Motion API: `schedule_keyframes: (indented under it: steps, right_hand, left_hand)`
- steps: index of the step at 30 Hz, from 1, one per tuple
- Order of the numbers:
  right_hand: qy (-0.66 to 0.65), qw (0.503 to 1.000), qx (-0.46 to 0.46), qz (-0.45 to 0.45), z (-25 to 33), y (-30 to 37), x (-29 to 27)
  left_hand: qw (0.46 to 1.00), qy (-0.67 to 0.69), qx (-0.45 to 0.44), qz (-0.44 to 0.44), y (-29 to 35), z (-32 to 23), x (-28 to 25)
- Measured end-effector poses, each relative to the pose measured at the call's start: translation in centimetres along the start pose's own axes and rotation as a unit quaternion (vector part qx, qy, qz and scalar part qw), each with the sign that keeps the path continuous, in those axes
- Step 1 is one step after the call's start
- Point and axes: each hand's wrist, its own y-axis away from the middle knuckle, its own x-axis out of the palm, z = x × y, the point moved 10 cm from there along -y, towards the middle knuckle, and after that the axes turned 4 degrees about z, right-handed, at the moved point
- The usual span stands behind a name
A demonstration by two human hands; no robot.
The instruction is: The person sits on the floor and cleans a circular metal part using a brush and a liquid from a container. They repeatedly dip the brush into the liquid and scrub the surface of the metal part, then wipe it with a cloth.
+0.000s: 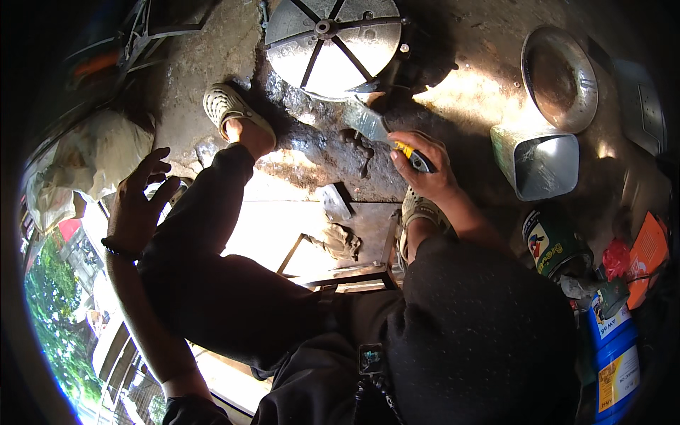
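The grimy floor [482, 88] is the biggest thing here, and it looks slick enough in spots that footing could be lost if weight got shifted carelessly. 12 o'clock is taken up by a spoked metal disc [336, 60]; knuckles could get barked on its rim if the reach were rushed. At 2 o'clock a round metal basin [531, 71] is coated brown inside, rust or liquid can't be told. Just below it, a squared-off metal container [504, 149] could get knocked by a swinging elbow; its contents can't be made out. Same for the green canister [556, 244] toward 4 o'clock and the blue container [604, 341] beyond it. The left hand [142, 202], at 9 o'clock, is held loosely open, nothing gripped. The right hand [428, 170], at 2 o'clock near centre, is closed round the yellow-and-black handle of a scraper [377, 127], whose blade is pointed at 11 o'clock, near the disc's lower rim. If it skidded, skin could get nicked.
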Motion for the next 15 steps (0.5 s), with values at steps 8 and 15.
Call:
schedule_keyframes:
  steps: [8,15]
  right_hand:
    - [0.033,0.997,0.063,0.012,-1.7,0.4,-0.1]
    - [0.004,0.982,0.184,-0.037,-5.1,2.0,-2.4]
  left_hand:
    - [1.000,0.028,0.011,0.005,-0.1,-0.1,0.1]
    - [0.999,0.043,-0.008,0.010,-0.3,0.4,0.0]
